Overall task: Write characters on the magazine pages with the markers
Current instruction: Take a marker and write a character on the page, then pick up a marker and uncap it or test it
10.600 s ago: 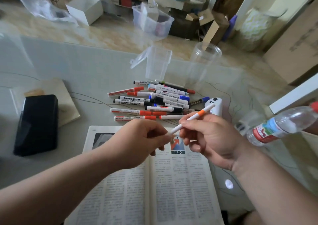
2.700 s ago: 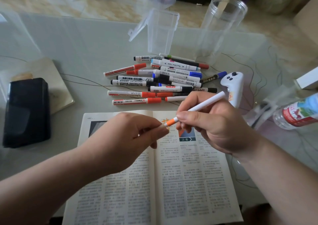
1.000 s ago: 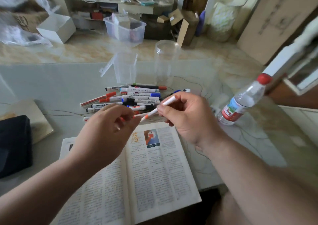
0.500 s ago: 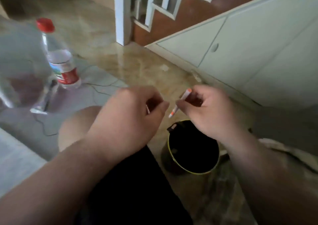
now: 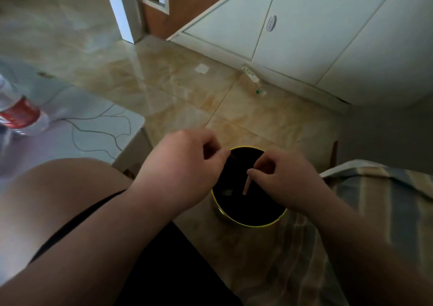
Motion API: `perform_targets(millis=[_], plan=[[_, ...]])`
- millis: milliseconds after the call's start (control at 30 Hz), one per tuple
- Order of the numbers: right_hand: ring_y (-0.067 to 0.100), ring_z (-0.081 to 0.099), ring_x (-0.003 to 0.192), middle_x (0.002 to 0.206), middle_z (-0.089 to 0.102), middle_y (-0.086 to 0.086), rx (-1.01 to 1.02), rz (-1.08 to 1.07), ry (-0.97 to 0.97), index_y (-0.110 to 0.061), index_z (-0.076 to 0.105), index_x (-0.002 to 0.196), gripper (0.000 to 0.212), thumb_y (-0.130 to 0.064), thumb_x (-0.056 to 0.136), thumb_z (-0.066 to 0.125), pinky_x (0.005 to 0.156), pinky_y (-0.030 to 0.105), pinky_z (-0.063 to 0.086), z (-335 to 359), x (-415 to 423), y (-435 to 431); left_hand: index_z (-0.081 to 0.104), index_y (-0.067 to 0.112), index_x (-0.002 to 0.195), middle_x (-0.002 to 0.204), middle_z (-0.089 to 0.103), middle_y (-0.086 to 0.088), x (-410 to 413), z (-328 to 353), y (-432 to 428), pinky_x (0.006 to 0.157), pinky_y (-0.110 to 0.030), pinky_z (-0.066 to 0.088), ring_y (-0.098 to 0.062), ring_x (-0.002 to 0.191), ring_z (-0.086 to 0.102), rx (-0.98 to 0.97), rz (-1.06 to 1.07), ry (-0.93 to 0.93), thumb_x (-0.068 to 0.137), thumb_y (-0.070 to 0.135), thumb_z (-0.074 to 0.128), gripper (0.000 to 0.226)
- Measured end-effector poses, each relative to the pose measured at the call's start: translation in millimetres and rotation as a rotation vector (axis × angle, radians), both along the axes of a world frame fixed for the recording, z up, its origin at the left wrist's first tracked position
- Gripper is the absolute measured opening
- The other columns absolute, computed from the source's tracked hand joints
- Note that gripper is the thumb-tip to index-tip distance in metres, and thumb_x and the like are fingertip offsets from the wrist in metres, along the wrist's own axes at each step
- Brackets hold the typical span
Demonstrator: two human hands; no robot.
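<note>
Two hands over waste bin (image 5: 253, 225): right hand (image 5: 285, 184) pinching marker (image 5: 246, 185) tip-down, left hand (image 5: 185, 172) pinched, contents unclear. Prep step; next: over to bench (image 5: 93, 137), write.

Floor (image 5: 178, 83): glossy beige marble tile, thin grout lines. Round bin (image 5: 246, 224), yellow rim, dark inside, stands on it. White scrap (image 5: 202, 68) lies on tile well beyond bin. Small pale object (image 5: 250, 74) at cabinet (image 5: 304, 36) base. Striped cloth (image 5: 375, 200) just right of bin; its support unclear. Worktop (image 5: 93, 141) corner at left carries bottle (image 5: 21, 118), blurred, red label, and thin dark cable (image 5: 100, 118) looping toward edge.
</note>
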State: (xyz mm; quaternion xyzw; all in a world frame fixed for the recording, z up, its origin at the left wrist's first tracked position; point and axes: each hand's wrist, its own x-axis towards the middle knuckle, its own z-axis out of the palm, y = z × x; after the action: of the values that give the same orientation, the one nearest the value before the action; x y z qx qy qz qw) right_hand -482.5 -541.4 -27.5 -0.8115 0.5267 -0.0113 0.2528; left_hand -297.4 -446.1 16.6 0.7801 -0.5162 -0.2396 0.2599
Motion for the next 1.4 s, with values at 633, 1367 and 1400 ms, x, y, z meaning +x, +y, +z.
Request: perform_targets(millis=[633,1367,1400], plan=[[0.006,0.064,0.061,0.067,0.067,-0.008,-0.066,0.390,-0.433,-0.026,0.068,0.080,0.021,-0.046,0.085,0.073,0.057,0.028,0.049,75.9,185.4,66.9,0.068,0.028,0.075,0.054,0.059,0.011,130.2,43.7,148.4,0.058,-0.032,0.050,-0.009,0.055,0.058,-0.327,0.511,-0.292,0.084,0.051,0.065,0.025],[0.012,0.062,0.077,0.077,0.065,-0.011,-0.071,1.106,-0.156,-0.025,0.064,0.091,0.007,-0.025,0.086,0.069,0.075,0.032,0.053,-0.5,464.0,322.7,0.065,0.026,0.076,0.067,0.064,0.011,267.6,-48.2,464.0,0.058,-0.027,0.047,-0.004,0.059,0.054,0.125,1.058,-0.205,0.088,0.038,0.065,0.017],[0.015,0.061,0.081,0.082,0.065,-0.011,-0.083,1.110,-0.144,-0.023,0.065,0.093,0.007,-0.023,0.086,0.067,0.078,0.033,0.053,-9.0,470.4,321.7,0.063,0.028,0.077,0.069,0.064,0.012,272.6,-54.5,463.8,0.060,-0.028,0.050,-0.003,0.059,0.055,0.145,1.052,-0.198,0.088,0.040,0.063,0.017]])
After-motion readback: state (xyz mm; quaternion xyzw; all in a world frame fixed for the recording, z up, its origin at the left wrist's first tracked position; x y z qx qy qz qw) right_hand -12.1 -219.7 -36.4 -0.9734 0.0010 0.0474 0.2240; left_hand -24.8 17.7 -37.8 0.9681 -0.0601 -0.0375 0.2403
